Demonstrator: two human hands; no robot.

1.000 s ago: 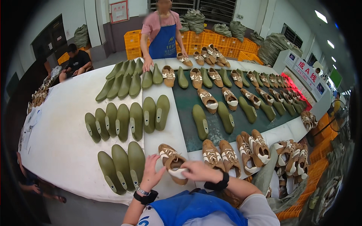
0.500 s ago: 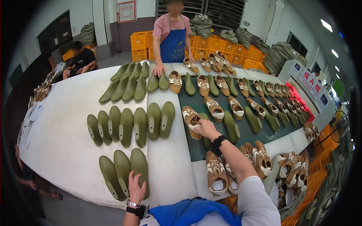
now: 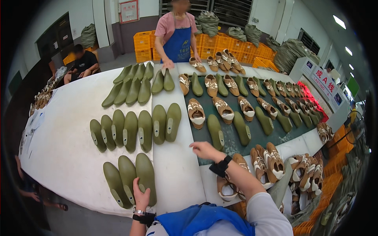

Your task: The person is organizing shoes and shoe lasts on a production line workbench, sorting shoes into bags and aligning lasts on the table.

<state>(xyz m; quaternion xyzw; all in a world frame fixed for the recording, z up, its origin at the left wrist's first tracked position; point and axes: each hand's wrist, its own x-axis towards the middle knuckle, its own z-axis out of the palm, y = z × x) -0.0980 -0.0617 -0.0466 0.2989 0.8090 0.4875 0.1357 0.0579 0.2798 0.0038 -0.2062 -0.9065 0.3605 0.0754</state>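
My apron (image 3: 197, 224), at the frame's bottom, is blue, my right sleeve (image 3: 271, 212) white, my right wristband (image 3: 220, 167) black; the lasts (image 3: 145, 173) from left to centre are olive green; the shoes (image 3: 194, 107) toward the right, tan-brown with white stripes; the desk (image 3: 78, 118), white; its panel (image 3: 230, 144), dark green; the crates (image 3: 142, 40) up top, orange.

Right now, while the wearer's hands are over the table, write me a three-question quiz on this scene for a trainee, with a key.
1. Count: how many green shoe lasts make up the row nearest the wearer, at the left hand?
2. True or false: the right hand is gripping a brown sneaker.
3. Choose: which last in that nearest row is the left hand touching?
A) the leftmost
B) the middle one
C) the rightmost

Key:
1. Three.
2. False; it holds no sneaker.
3. C.
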